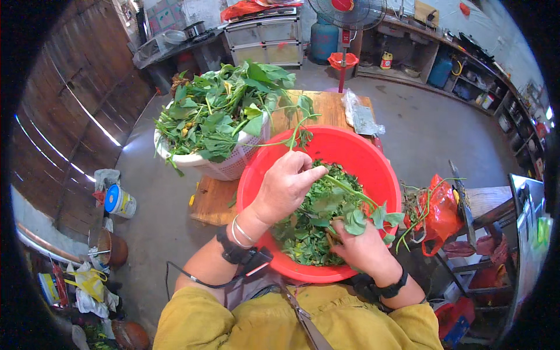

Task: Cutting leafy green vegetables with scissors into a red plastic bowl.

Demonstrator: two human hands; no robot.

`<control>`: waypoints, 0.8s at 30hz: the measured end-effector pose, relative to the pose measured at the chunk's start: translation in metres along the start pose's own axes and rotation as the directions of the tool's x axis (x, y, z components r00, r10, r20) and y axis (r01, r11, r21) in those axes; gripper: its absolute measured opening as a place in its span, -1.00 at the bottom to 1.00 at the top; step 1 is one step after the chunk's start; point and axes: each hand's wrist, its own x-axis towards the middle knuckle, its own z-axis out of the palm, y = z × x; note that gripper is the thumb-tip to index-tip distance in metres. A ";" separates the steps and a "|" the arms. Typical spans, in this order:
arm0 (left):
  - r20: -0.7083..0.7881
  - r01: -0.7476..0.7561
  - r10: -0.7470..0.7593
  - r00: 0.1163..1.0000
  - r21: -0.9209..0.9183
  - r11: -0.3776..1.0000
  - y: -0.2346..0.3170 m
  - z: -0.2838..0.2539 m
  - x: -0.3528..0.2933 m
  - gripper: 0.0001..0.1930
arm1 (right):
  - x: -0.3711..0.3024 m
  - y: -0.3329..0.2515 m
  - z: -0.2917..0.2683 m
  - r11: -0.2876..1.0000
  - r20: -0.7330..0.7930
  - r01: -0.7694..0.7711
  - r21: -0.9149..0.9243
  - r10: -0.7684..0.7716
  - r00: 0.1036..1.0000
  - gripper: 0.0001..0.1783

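My left hand (282, 189) is closed in a pinch on a long green leafy vine (348, 189), above the red plastic basin (377, 156). One end of that vine sticks up past my knuckles, and the other slopes down to the right, ending in broad leaves. Lower in the basin, my right hand (364, 249) is curled among the leaves, its fingertips partly hidden, so what it grips does not show. Chopped greens (304, 239) lie beneath both hands. A pair of scissors (307, 326) rests against my yellow top.
A white basket (224, 170) heaped with leafy vines (219, 111) stands left of the basin on a wooden table (213, 204). Clear plastic packaging (360, 114) lies behind the basin. At right are a red plastic bag (441, 213) and loose stems. A fan (349, 11) stands beyond.
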 end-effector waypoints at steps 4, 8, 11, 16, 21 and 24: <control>-0.003 0.026 -0.026 1.000 0.033 0.999 -0.005 0.023 -0.012 -0.65 | 0.000 -0.030 -0.028 0.802 -0.063 0.312 0.510 -0.327 0.943 -0.72; -0.050 0.006 -0.006 0.999 0.014 1.000 0.002 0.030 -0.016 -0.65 | 0.035 -0.013 -0.046 0.964 -0.628 0.248 0.098 -0.133 0.767 -0.72; -0.052 0.020 -0.019 0.998 0.006 1.000 0.000 0.033 -0.016 -0.65 | 0.059 0.009 -0.031 0.932 -0.407 -0.054 0.359 0.208 0.890 -0.70; -0.073 0.142 -0.151 0.986 -0.118 0.983 -0.002 0.030 -0.020 -0.74 | 0.070 0.020 0.001 0.889 -0.493 0.065 0.454 0.189 0.849 -0.80; 0.145 0.654 -0.739 0.658 -0.597 0.466 -0.006 0.012 -0.037 -0.82 | 0.071 0.018 -0.008 0.878 -0.591 0.114 0.464 0.212 0.778 -0.85; 0.316 0.642 -0.684 0.657 -0.711 0.288 0.007 0.012 -0.032 -0.75 | 0.071 0.016 -0.006 0.907 -0.626 0.259 0.333 0.007 0.780 -0.84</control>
